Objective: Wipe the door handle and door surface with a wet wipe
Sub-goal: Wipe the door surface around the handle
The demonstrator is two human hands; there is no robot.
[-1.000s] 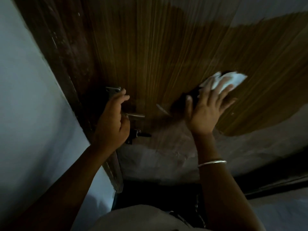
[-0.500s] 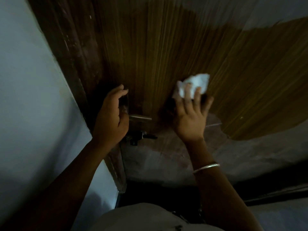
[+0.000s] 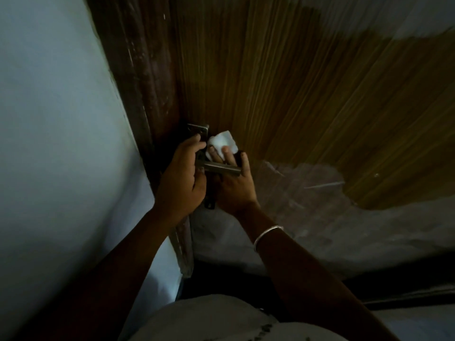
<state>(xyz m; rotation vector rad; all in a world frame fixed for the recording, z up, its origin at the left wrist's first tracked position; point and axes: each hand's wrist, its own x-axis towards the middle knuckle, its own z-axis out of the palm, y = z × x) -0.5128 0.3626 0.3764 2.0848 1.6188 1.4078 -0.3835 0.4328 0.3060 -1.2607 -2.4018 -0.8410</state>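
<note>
The striped brown wooden door point(image 3: 307, 99) fills the view ahead. Its metal lever handle point(image 3: 222, 169) sticks out to the right from a backplate point(image 3: 200, 130) near the door's left edge. My left hand point(image 3: 181, 179) grips the handle at its base, thumb up on the plate. My right hand point(image 3: 235, 187) lies flat on the door behind the lever. Its straight fingers press a crumpled white wet wipe point(image 3: 222, 141) against the wood just above the lever, right beside the plate.
A pale bluish wall point(image 3: 49, 143) runs along the left, met by the dark door frame point(image 3: 147, 89). The door's lower part point(image 3: 320, 232) is worn and grey. A silver bangle point(image 3: 268, 233) sits on my right wrist. A dark gap lies below the door.
My right hand slid the wipe left across the door, from the middle panel to the spot beside the handle plate. My left hand stayed on the handle.
</note>
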